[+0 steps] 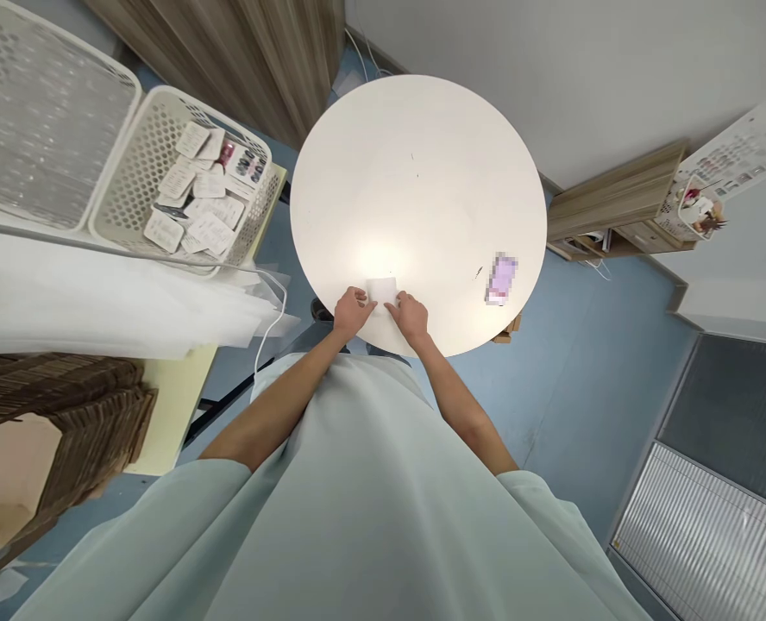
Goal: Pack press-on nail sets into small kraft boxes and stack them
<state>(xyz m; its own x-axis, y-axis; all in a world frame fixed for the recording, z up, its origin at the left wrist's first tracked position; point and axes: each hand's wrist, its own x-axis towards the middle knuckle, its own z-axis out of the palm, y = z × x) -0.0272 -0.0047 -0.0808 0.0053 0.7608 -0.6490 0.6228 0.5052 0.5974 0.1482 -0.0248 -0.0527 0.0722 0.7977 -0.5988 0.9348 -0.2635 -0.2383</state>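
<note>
A small white rectangular piece, like a card or thin packet, lies at the near edge of the round white table. My left hand is at its left side, fingers curled and thumb on its near corner. On the opposite side my right hand has its thumb and curled fingers at the right edge. Both hands seem to pinch the piece between them. Its print, if any, is too faint to make out.
A blurred purple phone-like item lies on the table's right. To the left, a white basket holds several cards, beside another basket of clear plastic pieces. White sheets and folded cardboard are stacked nearer. A wooden cabinet stands right.
</note>
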